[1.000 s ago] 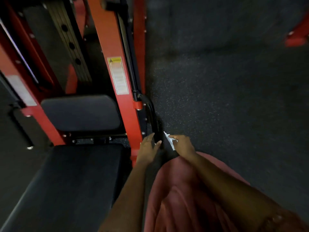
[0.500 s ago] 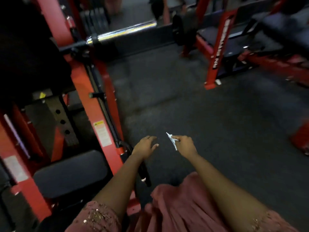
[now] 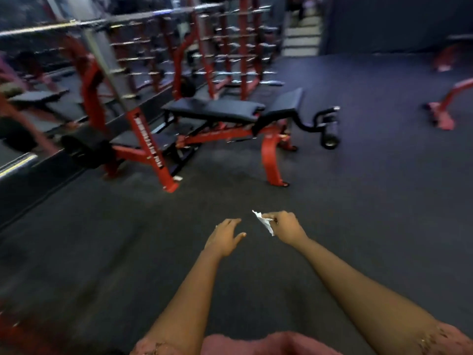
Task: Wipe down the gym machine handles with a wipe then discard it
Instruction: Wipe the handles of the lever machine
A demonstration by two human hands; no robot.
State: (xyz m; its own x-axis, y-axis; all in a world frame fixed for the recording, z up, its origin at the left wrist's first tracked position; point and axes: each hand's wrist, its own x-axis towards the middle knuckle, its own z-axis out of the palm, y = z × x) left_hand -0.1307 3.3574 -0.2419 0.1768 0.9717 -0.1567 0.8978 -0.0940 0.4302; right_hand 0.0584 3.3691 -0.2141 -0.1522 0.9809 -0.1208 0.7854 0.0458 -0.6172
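— Wipe (image 3: 265,222), head view: where?
— Pinched in right hand (image 3: 288,226), out in front near mid-frame, over dark rubber floor (image 3: 102,252). Small, white, crumpled.
— Placed how against the fingers (image 3: 273,215)?
— Caught between thumb and curled fingers at the hand's inner side. Sticking out past the fingertips toward the left hand (image 3: 225,238): one pointed corner up and away, one tail hanging down beside the thumb. Remainder hidden inside the grip.
— Other fingers of that hand?
— Curled in, knuckles up. Impossible to tell which ones do the pinching; too blurred.
— And the left hand?
— Holding nothing. Palm down, fingers straight and close together, thumb spread toward the wipe. Near the wipe but apart from it, with a strip of floor showing between.
— Close to any machine?
— Both hands in the air over the floor, well apart from the equipment.
— Beyond the hands?
— Black padded bench (image 3: 217,108) on red frame (image 3: 271,155), with black foot rollers (image 3: 330,139) at its right end. Behind it, red rack (image 3: 243,47) loaded with blurred chrome pieces. Pale steps (image 3: 302,34) further back.
— Bottom edge?
— Bare forearms reaching forward, pink sleeves (image 3: 445,339) at the elbows, pink cloth between them.
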